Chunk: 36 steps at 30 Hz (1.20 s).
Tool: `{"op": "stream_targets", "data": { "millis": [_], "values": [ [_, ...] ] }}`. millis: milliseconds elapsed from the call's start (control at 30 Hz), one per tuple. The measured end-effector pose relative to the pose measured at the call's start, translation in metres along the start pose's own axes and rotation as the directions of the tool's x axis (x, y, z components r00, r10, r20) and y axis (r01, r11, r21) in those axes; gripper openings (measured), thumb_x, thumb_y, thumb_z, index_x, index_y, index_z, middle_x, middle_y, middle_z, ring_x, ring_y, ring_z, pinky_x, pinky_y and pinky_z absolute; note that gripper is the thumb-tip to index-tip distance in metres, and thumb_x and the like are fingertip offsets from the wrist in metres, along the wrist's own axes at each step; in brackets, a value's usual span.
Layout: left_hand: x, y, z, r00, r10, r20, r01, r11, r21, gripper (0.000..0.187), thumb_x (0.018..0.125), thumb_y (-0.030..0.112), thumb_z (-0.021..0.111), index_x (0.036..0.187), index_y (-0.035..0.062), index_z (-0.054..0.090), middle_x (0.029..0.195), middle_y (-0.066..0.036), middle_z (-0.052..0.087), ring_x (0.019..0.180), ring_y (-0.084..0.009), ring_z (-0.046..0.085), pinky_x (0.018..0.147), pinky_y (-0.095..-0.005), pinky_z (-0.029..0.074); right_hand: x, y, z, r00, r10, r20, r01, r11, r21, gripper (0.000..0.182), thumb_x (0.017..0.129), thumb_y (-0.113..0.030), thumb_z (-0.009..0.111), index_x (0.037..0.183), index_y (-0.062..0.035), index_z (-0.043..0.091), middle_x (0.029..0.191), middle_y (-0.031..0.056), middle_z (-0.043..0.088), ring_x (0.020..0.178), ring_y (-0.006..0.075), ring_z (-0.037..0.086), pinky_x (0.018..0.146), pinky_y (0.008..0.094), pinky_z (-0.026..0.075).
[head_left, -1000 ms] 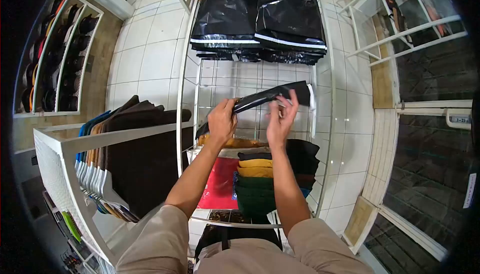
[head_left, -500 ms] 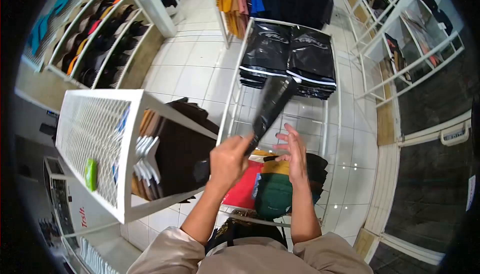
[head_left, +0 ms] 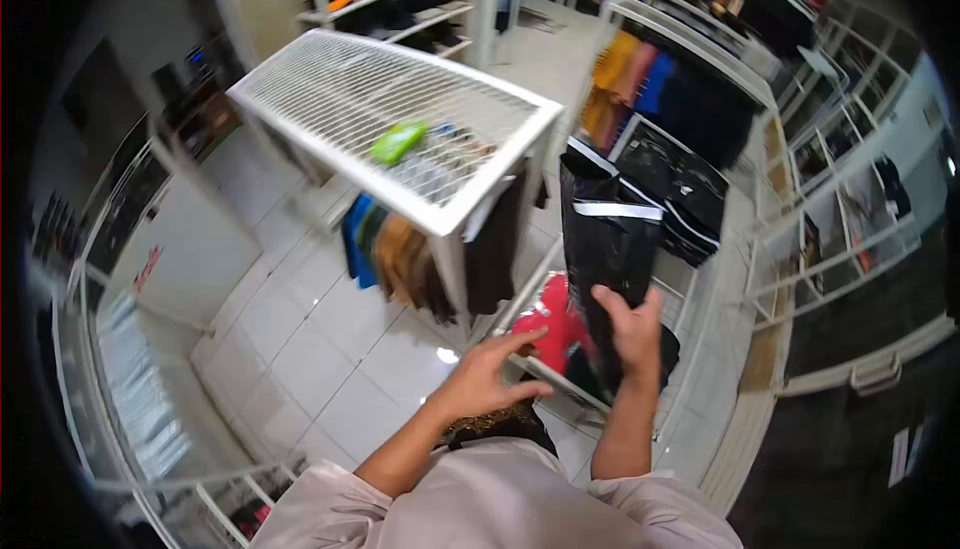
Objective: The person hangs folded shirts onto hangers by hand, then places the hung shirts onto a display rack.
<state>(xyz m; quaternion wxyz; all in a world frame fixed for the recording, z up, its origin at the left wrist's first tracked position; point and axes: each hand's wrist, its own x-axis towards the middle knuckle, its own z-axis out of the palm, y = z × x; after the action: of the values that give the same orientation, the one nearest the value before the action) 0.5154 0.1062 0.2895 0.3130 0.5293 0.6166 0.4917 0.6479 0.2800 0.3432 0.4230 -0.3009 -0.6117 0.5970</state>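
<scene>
A black plastic mailer bag [head_left: 612, 249] with a white strip at its top hangs upright from my right hand [head_left: 633, 334], gripped near its lower part with the thumb on the front. My left hand [head_left: 490, 374] is open and empty, fingers apart, just left of the bag. Beneath the hands, a red plastic-wrapped item [head_left: 552, 321] lies on the white-framed table, partly covered by the bag and my fingers. Behind the bag, more black mailer bags [head_left: 672, 174] lie stacked at the table's far end.
To the left stands a white mesh-topped rack [head_left: 340, 79] with hanging clothes below and a bright green packet [head_left: 398, 142] on top. Coloured garments [head_left: 640, 79] hang beyond the table. A white metal shelf frame [head_left: 835, 249] runs along the right. The floor is white tile [head_left: 330, 359].
The black bag has passed from my left hand to my right, and my left hand has opened. The bag now shows its broad face. My view has turned left.
</scene>
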Motion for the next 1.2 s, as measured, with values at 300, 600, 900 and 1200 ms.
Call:
{"op": "stream_targets", "data": {
  "millis": [300, 600, 900, 1200],
  "values": [
    [-0.133, -0.048, -0.120, 0.707, -0.030, -0.707, -0.073, 0.991, -0.115, 0.072, 0.088, 0.021, 0.081, 0.148, 0.0025, 0.047, 0.133, -0.014, 0.063, 0.124, -0.0234, 0.058, 0.104, -0.0361, 0.046, -0.042, -0.050, 0.120, 0.849, -0.235, 0.474, 0.195, 0.972, 0.134, 0.014, 0.080, -0.001, 0.067, 0.093, 0.0017, 0.071, 0.084, -0.0015, 0.068, 0.074, 0.0089, 0.060, 0.070, 0.0253, 0.049],
    [-0.210, -0.062, -0.198, 0.441, -0.277, -0.854, -0.020, 0.948, -0.318, 0.029, 0.094, 0.018, 0.075, 0.111, -0.0047, 0.069, 0.102, -0.008, 0.075, 0.089, -0.0138, 0.067, 0.082, -0.0289, 0.054, -0.045, 0.002, 0.263, 0.805, -0.159, 0.572, 0.060, 0.980, 0.188, 0.007, 0.088, -0.003, 0.072, 0.093, 0.0026, 0.071, 0.083, -0.0025, 0.068, 0.076, 0.0070, 0.059, 0.068, 0.0258, 0.049],
    [-0.160, -0.098, -0.324, 0.321, -0.143, -0.936, -0.034, 0.986, -0.163, 0.026, 0.093, 0.010, 0.076, 0.112, -0.0056, 0.068, 0.105, -0.009, 0.074, 0.094, -0.0136, 0.067, 0.086, -0.0291, 0.054, 0.029, 0.058, 0.378, 0.830, -0.178, 0.528, 0.119, 0.983, 0.143, 0.018, 0.090, -0.008, 0.074, 0.104, 0.0044, 0.070, 0.094, 0.0048, 0.073, 0.086, 0.0112, 0.064, 0.077, 0.0300, 0.052],
    [-0.055, -0.086, -0.464, 0.301, 0.166, -0.939, 0.333, 0.904, 0.266, 0.020, 0.096, 0.018, 0.068, 0.104, -0.0002, 0.065, 0.080, -0.018, 0.067, 0.071, -0.0288, 0.065, 0.067, -0.0382, 0.049, 0.117, 0.042, 0.454, 0.921, -0.133, 0.365, 0.114, 0.991, 0.071, 0.022, 0.095, -0.015, 0.075, 0.095, 0.0062, 0.072, 0.087, 0.0032, 0.072, 0.075, 0.0089, 0.061, 0.071, 0.0271, 0.050]
  ]
}}
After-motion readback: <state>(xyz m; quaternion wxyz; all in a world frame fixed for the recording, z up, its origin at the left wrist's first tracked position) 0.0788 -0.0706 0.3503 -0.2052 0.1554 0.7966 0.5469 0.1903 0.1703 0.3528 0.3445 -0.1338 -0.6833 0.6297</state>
